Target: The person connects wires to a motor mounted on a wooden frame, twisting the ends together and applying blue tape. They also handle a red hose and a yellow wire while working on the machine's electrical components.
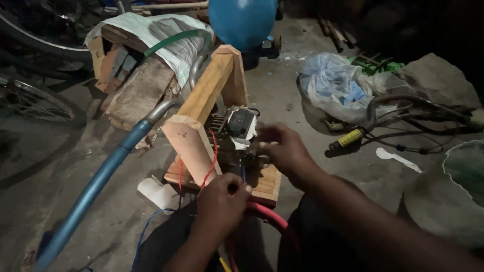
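Observation:
A small dark engine (pixel 237 136) with cooling fins and a black top cover sits inside a light wooden frame (pixel 206 90) on the concrete floor. My right hand (pixel 282 148) reaches to the engine's right side, fingers curled against it; what it grips is hidden. My left hand (pixel 221 204) is closed low in front of the engine, pinching thin wires near a red wire (pixel 210 166) that runs down from the engine. A red hose (pixel 269 214) curves under my left hand.
A blue pipe with a metal end (pixel 101 176) slants along the left. Wooden blocks and a white sack (pixel 146 45) lie behind. A blue round tank (pixel 242 20), a plastic bag (pixel 338 85), a bicycle handlebar (pixel 353 137) and a wheel (pixel 35 103) surround the spot.

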